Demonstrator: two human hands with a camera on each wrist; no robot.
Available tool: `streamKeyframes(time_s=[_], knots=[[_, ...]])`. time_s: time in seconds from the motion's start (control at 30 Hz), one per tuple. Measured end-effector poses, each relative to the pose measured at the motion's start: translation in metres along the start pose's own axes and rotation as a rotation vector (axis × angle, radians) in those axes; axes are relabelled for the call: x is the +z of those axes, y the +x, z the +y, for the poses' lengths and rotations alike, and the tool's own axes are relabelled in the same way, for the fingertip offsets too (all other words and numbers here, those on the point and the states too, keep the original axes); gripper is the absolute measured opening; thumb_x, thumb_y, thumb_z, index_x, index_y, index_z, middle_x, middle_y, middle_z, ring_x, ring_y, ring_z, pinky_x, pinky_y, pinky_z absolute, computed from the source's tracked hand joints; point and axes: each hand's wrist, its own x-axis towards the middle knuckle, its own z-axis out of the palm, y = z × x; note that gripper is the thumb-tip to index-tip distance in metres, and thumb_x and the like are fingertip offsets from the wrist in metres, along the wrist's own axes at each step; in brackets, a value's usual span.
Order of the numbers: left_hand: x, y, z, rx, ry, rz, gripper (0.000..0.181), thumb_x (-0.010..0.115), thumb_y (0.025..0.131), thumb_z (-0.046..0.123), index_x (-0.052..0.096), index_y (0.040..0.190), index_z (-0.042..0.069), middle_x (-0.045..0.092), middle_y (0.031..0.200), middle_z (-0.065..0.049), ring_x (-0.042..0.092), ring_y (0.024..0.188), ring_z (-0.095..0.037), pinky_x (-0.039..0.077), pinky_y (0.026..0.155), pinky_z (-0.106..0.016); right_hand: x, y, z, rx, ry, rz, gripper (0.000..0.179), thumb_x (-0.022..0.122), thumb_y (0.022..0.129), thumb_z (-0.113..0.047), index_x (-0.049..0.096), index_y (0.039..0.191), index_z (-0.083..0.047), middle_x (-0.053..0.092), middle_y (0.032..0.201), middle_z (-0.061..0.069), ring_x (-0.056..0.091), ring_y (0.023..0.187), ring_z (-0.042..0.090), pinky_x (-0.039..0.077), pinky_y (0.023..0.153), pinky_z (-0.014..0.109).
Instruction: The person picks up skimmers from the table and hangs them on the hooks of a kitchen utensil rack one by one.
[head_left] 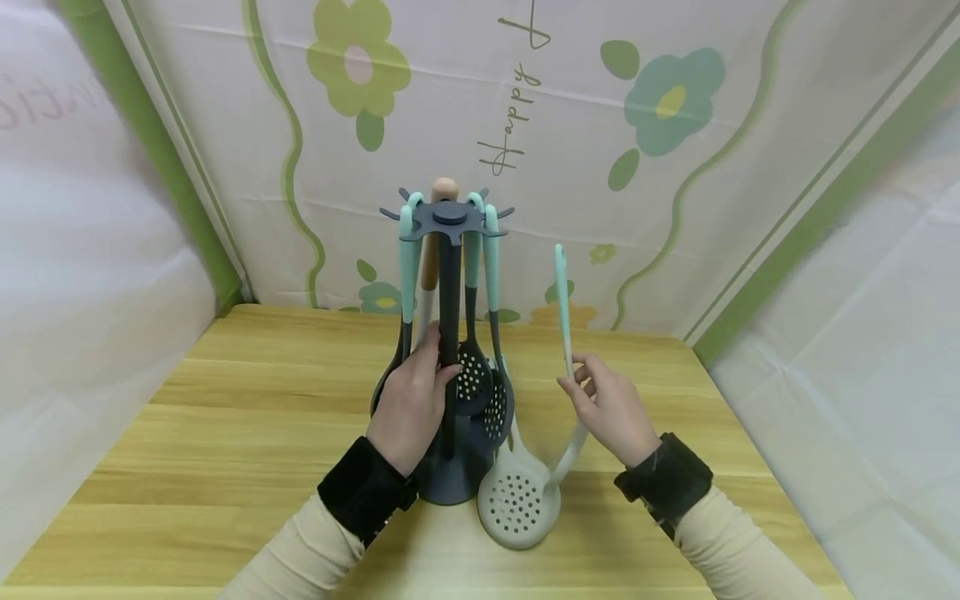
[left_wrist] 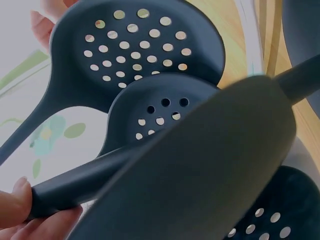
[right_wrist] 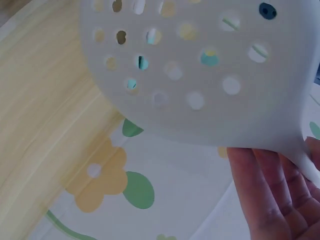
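Note:
My left hand (head_left: 411,408) grips the black post of the utensil stand (head_left: 449,333); thumb and fingers also show around the post (left_wrist: 75,187) in the left wrist view. Black utensils with mint handles hang about it, including a perforated skimmer (head_left: 472,379). To the right, my right hand (head_left: 611,408) pinches the pale stem of a light grey skimmer (head_left: 519,504) whose mint handle (head_left: 562,283) points up. Its holed head (right_wrist: 200,120) fills the top of the right wrist view. Behind that head, another pale stem (head_left: 516,437) rises near the stand; its lower end is hidden.
The stand's round dark base (head_left: 453,475) rests on a wood-grain table (head_left: 225,450). A wooden-ended utensil (head_left: 445,189) hangs at its back. White cloth with flowers (head_left: 480,92) rises behind the table, with white side walls. A dark rounded utensil (left_wrist: 215,155) looms close in the left wrist view.

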Motion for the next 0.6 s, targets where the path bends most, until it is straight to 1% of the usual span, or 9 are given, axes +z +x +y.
streamKeyframes(time_s=[0.17, 0.33, 0.47, 0.6], knots=[[0.0, 0.002, -0.001, 0.014, 0.01, 0.016, 0.046, 0.063, 0.094, 0.007, 0.049, 0.133, -0.013, 0.068, 0.103, -0.025, 0.071, 0.09, -0.034, 0.061, 0.07, -0.041, -0.001, 0.0, -0.004, -0.011, 0.002, 0.013, 0.038, 0.066, 0.095, -0.018, 0.063, 0.124, 0.006, 0.068, 0.085, 0.009, 0.062, 0.069, 0.018, 0.053, 0.054, 0.035], [0.0, 0.002, -0.001, 0.016, 0.012, 0.023, 0.047, 0.064, 0.094, 0.009, 0.05, 0.133, -0.012, 0.069, 0.102, -0.024, 0.072, 0.09, -0.034, 0.061, 0.071, -0.042, -0.002, -0.001, -0.007, -0.027, 0.006, 0.024, 0.035, 0.067, 0.094, -0.018, 0.065, 0.121, 0.005, 0.068, 0.084, 0.008, 0.062, 0.069, 0.015, 0.054, 0.054, 0.034], [0.001, 0.002, -0.001, 0.006, 0.031, 0.032, 0.046, 0.064, 0.094, 0.012, 0.051, 0.133, -0.01, 0.069, 0.097, -0.022, 0.072, 0.085, -0.032, 0.06, 0.067, -0.041, -0.003, -0.002, -0.01, -0.046, 0.022, 0.038, 0.034, 0.068, 0.093, -0.017, 0.065, 0.12, 0.004, 0.068, 0.083, 0.007, 0.062, 0.07, 0.014, 0.054, 0.054, 0.034], [0.004, -0.001, -0.001, -0.004, 0.049, 0.033, 0.047, 0.063, 0.095, 0.009, 0.049, 0.135, -0.011, 0.068, 0.094, -0.022, 0.07, 0.079, -0.031, 0.06, 0.062, -0.04, -0.004, -0.002, -0.012, -0.08, 0.023, 0.064, 0.034, 0.069, 0.092, -0.015, 0.065, 0.119, 0.005, 0.068, 0.082, 0.007, 0.062, 0.07, 0.013, 0.054, 0.055, 0.033]])
